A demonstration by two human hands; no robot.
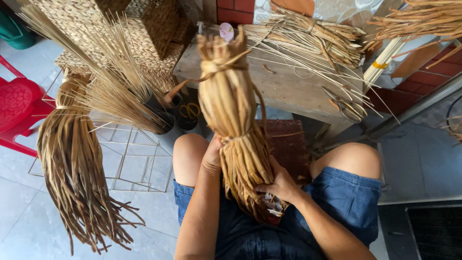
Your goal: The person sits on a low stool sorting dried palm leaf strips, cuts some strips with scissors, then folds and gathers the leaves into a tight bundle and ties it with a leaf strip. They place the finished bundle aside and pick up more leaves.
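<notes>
The left hand (212, 155) and the right hand (279, 184) both grasp a tied bundle (231, 110) of dried straw, held upright over the person's lap. A second bundle (72, 168) lies on the floor, near a wire frame (139, 163).

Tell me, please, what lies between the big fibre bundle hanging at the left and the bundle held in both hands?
In the head view, a wire grid frame and dark pots of thin straw stalks lie between the hanging bundle and the held bundle.

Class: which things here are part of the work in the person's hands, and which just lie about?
In hand:
tied bundle of dried stalks
left hand
right hand

Lying about:
second bundle
scissors
red chair
wire frame
</notes>
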